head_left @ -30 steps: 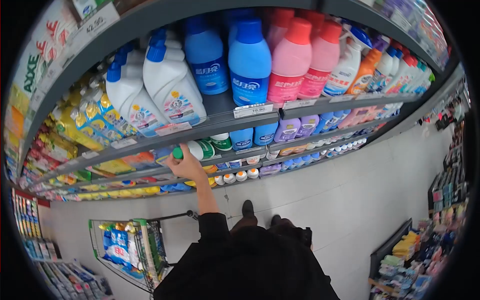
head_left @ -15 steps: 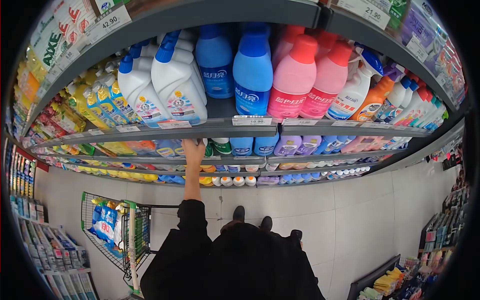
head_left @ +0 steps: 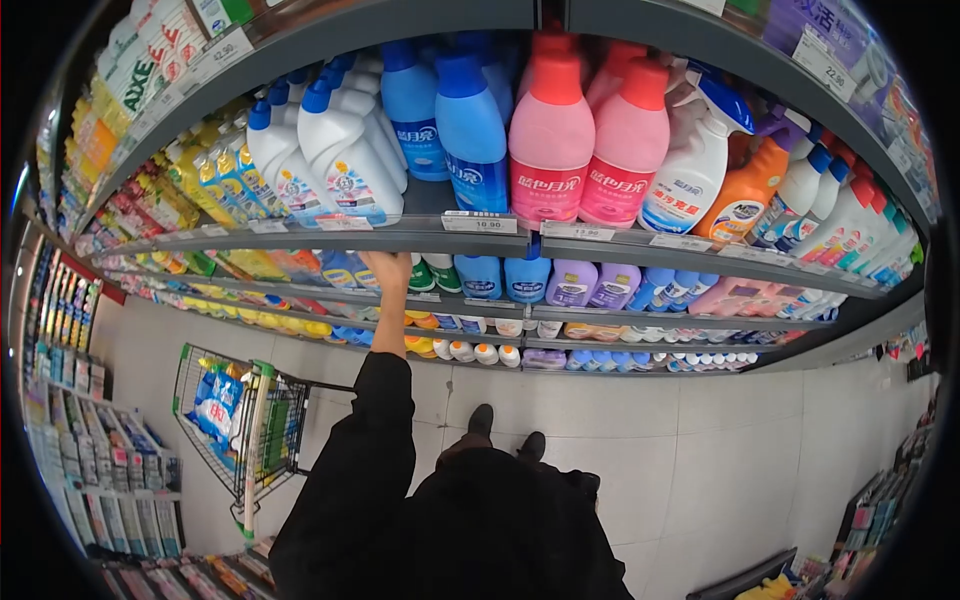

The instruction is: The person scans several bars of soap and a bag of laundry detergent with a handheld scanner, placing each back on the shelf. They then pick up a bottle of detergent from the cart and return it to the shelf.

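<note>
My left hand (head_left: 389,268) is raised to the shelving, just under the front edge of the upper shelf (head_left: 425,238). Its fingers are mostly hidden, so whether they hold anything does not show. Right above it on that shelf stand white bottles with blue caps (head_left: 345,165). Beside the hand, one level down, are green-and-white bottles (head_left: 442,272) and yellow-and-blue packs (head_left: 345,268). My right hand is out of sight; only a small dark object (head_left: 585,484) shows at my right side.
A shopping cart (head_left: 300,385) with a blue bag (head_left: 217,402) in it stands at my left. Blue bottles (head_left: 470,130), pink bottles (head_left: 552,140) and a white spray bottle (head_left: 690,170) line the upper shelf. More racks (head_left: 120,460) stand behind on the left.
The view has shifted and turned slightly, so the shelf goods appear a little further left. My left hand stays at the same shelf edge. The bit of my right hand seen before is gone.
</note>
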{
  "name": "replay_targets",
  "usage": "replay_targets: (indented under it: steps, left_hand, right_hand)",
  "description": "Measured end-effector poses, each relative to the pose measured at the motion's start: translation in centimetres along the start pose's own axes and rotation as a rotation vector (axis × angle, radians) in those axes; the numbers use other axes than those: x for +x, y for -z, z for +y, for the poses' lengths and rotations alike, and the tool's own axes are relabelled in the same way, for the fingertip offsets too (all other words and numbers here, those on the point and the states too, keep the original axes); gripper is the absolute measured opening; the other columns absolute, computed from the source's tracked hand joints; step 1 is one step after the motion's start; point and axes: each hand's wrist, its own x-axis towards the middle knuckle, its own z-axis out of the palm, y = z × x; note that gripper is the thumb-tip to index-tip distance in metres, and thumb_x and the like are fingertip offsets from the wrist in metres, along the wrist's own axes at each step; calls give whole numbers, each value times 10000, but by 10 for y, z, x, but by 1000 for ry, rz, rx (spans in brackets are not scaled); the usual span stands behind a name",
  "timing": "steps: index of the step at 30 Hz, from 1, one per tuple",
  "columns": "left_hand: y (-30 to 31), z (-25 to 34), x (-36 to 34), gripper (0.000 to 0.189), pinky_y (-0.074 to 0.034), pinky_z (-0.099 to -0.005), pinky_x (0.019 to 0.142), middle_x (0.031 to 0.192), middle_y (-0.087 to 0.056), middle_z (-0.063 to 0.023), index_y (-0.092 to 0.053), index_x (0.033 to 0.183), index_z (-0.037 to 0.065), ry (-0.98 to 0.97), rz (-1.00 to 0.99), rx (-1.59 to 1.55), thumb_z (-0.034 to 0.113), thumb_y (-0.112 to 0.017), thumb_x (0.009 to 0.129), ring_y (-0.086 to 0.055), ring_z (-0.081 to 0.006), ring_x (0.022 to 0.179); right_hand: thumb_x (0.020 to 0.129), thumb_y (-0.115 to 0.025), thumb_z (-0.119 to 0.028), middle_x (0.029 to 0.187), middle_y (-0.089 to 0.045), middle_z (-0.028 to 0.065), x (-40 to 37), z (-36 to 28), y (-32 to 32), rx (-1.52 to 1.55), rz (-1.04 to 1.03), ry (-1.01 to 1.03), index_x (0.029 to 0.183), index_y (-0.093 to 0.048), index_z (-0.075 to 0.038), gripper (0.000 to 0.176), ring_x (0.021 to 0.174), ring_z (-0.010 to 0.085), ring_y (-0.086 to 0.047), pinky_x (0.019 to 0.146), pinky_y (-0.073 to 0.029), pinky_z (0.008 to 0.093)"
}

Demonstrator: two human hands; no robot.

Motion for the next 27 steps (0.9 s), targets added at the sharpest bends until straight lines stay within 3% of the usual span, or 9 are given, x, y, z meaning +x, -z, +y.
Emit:
replay_targets:
  steps: [7, 12, 16, 17, 19, 20, 22, 24, 27]
  left_hand:
    - [40, 13, -76, 535, -439, -480, 893, 1098, -550, -257, -462, 1275, -51, 20, -31, 84, 124, -712, 836, -536, -444, 1000]
    - [135, -30, -266, 491, -466, -505, 960, 1230, -583, -236, -551, 1226, 14, 197, -832, 258, 197, -737, 810, -545, -424, 1163]
    - [269, -66, -437, 320, -511, -446, 904, 1072, -684, -169, -683, 1068, 101, 795, -1321, 733, 345, -654, 862, -638, -383, 1021]
    - [340, -79, -458, 222, -530, -405, 841, 924, -721, -122, -729, 934, 117, 375, -1409, 12, 306, -666, 834, -688, -336, 872]
    - [384, -53, -466, 326, -539, -390, 767, 904, -731, -152, -733, 980, 44, 1115, -1616, 276, 337, -674, 851, -709, -321, 901]
    - [404, -36, -478, 335, -543, -399, 769, 929, -728, -174, -732, 991, 51, 1658, -1031, 97, 343, -654, 847, -708, -325, 905]
    - [401, -72, -508, 355, -543, -405, 789, 911, -726, -181, -731, 957, 43, 1087, -1401, 641, 363, -636, 834, -708, -328, 882]
    - [406, -49, -510, 355, -545, -413, 810, 922, -728, -173, -743, 943, 56, 1290, -860, 520, 372, -632, 825, -704, -332, 882]
    - [410, -47, -520, 379, -547, -419, 815, 943, -721, -198, -745, 935, 49, 1323, -867, 224, 370, -607, 789, -700, -348, 921]
  right_hand:
    - [724, -796, -143, 628, -651, 60, 48, -20, 22, -125, -181, 38, 671, -624, -23, 216, 550, 200, -642, 504, -513, 365]
    - [763, -755, -107, 605, -640, 59, 135, 14, 12, -422, -239, 162, 643, -615, -37, 198, 511, 167, -628, 470, -500, 329]
    - [757, -709, -3, 597, -577, 57, 122, -42, 26, -288, -281, 44, 682, -567, -21, 161, 478, 173, -576, 409, -419, 309]
    - [752, -717, -12, 591, -578, 67, 115, -57, 29, -324, -252, 73, 658, -556, -21, 187, 476, 174, -573, 409, -413, 309]
    - [752, -715, -11, 592, -584, 75, 115, -74, 28, -357, -260, 99, 649, -557, -18, 189, 471, 179, -574, 407, -412, 309]
    - [752, -713, -10, 594, -589, 84, 114, -82, 24, -367, -267, 114, 640, -557, -14, 192, 466, 183, -575, 404, -412, 309]
    - [751, -714, -12, 594, -593, 90, 97, -103, 18, -454, -297, 154, 640, -567, -6, 185, 463, 186, -577, 404, -413, 309]
    - [751, -714, -14, 594, -596, 96, 90, -110, -2, -545, -328, 195, 640, -576, 2, 178, 459, 188, -579, 404, -414, 309]
    - [705, -715, -43, 582, -599, 91, 86, -109, -36, -684, -348, 233, 635, -586, -6, 151, 466, 179, -587, 423, -443, 315]
